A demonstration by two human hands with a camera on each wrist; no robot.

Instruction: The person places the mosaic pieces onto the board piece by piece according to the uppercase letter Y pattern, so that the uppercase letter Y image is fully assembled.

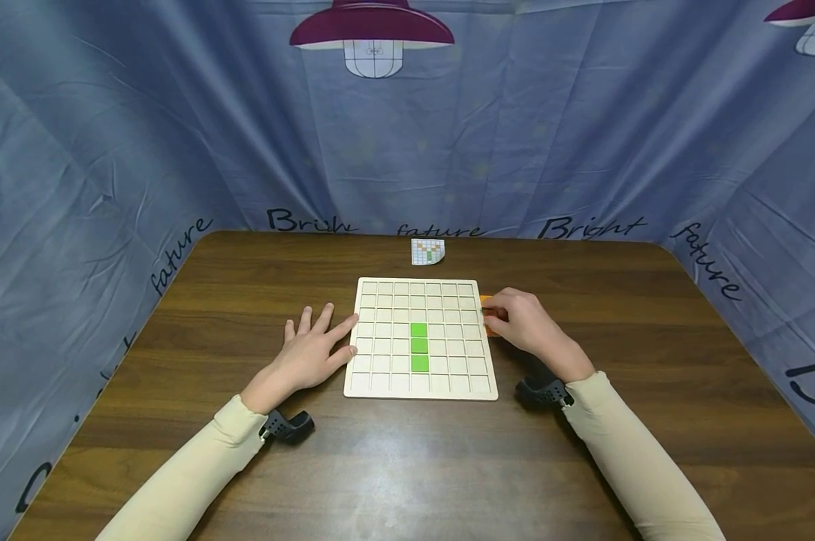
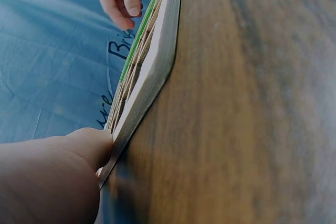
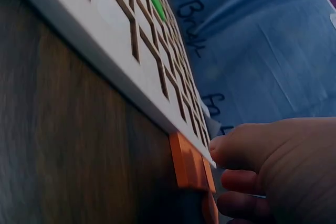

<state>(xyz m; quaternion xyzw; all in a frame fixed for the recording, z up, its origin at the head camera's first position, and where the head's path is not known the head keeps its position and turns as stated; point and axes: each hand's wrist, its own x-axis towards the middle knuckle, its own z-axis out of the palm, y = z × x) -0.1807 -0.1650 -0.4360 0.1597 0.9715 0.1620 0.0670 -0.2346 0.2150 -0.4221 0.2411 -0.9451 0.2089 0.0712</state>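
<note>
A pale square grid board (image 1: 383, 383) lies on the table, with three green tiles (image 1: 418, 346) in one column of its cells. Along its left edge rests my left hand (image 1: 307, 356), fingers spread, with thumb and index finger touching the rim. The left wrist view shows the left thumb (image 2: 92, 145) against the board's side. My right hand (image 1: 523, 319) is just beyond the right edge, over orange tiles (image 3: 189, 163) beside the board. Its thumb and fingers are bent but apart, and no tile is visibly pinched. The hand partly hides the orange tiles.
A small paper (image 1: 427, 252) with a coloured grid pattern lies behind the board. The brown wooden table (image 1: 380, 466) is bordered by blue printed curtains (image 1: 407, 150) at the back and sides.
</note>
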